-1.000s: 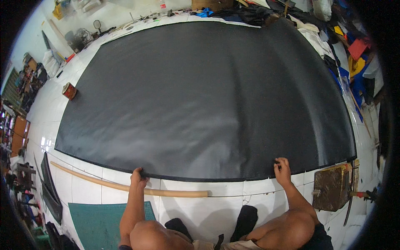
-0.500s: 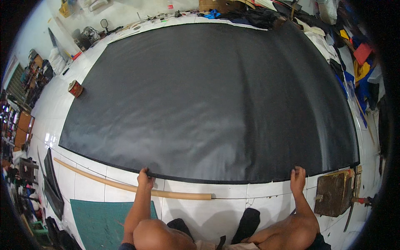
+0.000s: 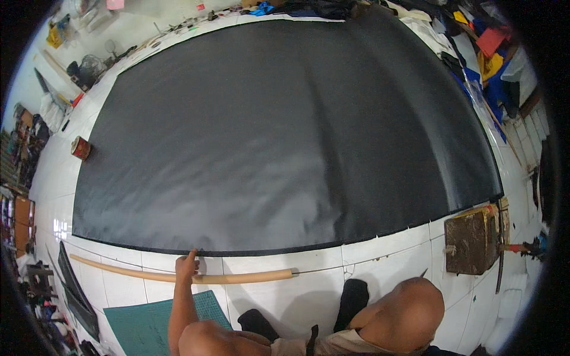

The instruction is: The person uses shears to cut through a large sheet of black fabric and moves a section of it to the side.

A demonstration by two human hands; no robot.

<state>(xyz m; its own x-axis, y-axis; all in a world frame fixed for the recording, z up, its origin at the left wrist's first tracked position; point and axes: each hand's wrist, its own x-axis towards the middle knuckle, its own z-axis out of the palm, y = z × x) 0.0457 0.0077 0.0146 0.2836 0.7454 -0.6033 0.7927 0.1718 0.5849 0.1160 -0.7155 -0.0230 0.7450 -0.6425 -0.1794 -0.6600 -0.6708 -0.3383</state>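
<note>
A large sheet of black, leather-like material [image 3: 237, 136] lies spread over the floor, with soft creases running through its right half. At its near edge, left of the middle, my left hand [image 3: 186, 265] is closed, the fingertips pinching the border. My left wrist passes above a long tan cardboard tube [image 3: 243, 277], which lies on the tiles just in front of the sheet. My right hand is out of view. A small dark pointed tip [image 3: 423, 273] shows beside my right knee; what it belongs to is hidden.
A green cutting mat [image 3: 142, 323] lies by my left leg. A brown block-like box [image 3: 472, 240] stands at the sheet's near right corner. On the left edge rests a reddish can [image 3: 81, 148]. Fabric scraps [image 3: 493, 65] are heaped at the far right. White tiles [image 3: 380, 255] border the sheet.
My right hand has let go of the sheet's near edge and left the view. My left hand stays at the edge. The whole view has shifted and turned slightly.
</note>
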